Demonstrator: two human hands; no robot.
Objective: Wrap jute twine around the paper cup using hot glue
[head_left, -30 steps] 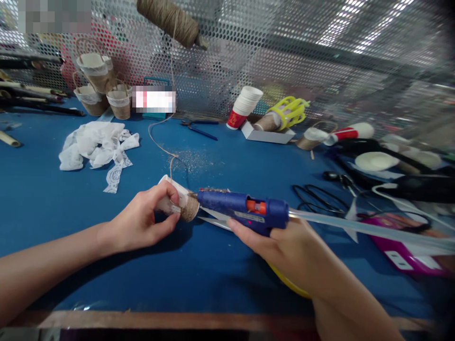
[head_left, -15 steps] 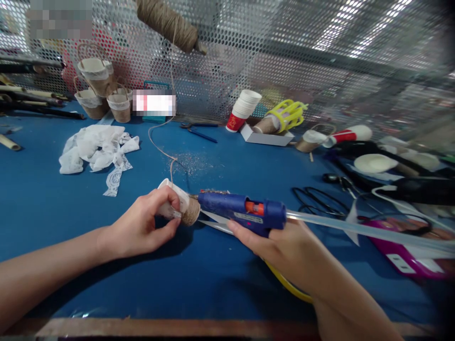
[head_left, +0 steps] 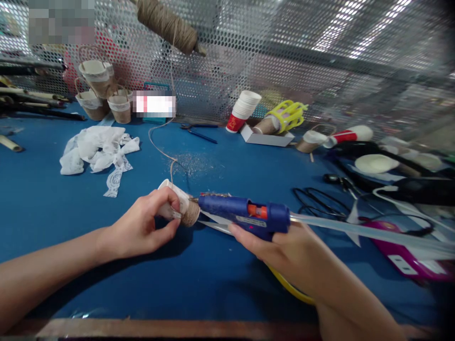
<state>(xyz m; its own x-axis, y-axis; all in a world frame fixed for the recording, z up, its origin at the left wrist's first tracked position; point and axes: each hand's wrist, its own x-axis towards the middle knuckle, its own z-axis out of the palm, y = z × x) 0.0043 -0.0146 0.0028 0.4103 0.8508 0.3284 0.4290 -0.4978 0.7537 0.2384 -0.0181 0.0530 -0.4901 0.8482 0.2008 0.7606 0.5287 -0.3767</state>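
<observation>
My left hand (head_left: 145, 220) is closed on a small white paper cup (head_left: 183, 200), tipped on its side, with its base end wrapped in brown twine (head_left: 191, 214). A strand of the twine (head_left: 161, 152) runs from the cup up to a large twine spool (head_left: 167, 26) at the back mesh. In my right hand (head_left: 280, 251) is a blue hot glue gun (head_left: 227, 208), its nozzle right at the cup's edge where the twine wrapping meets bare paper. A long clear glue stick (head_left: 327, 224) sticks out of the gun's rear. Beneath the gun lie scissors (head_left: 216, 226) with yellow handles, partly hidden.
White lace (head_left: 94, 147) is heaped at the left, before several twine-wrapped cup baskets (head_left: 93, 105). Pliers (head_left: 201, 132), stacked paper cups (head_left: 243, 111) and a white box lid (head_left: 266, 137) stand at the back. Black cables (head_left: 316, 201) and a magenta power strip (head_left: 401, 251) lie right.
The glue gun and my right hand have shifted slightly to the right and down. My left hand keeps the cup in nearly the same place.
</observation>
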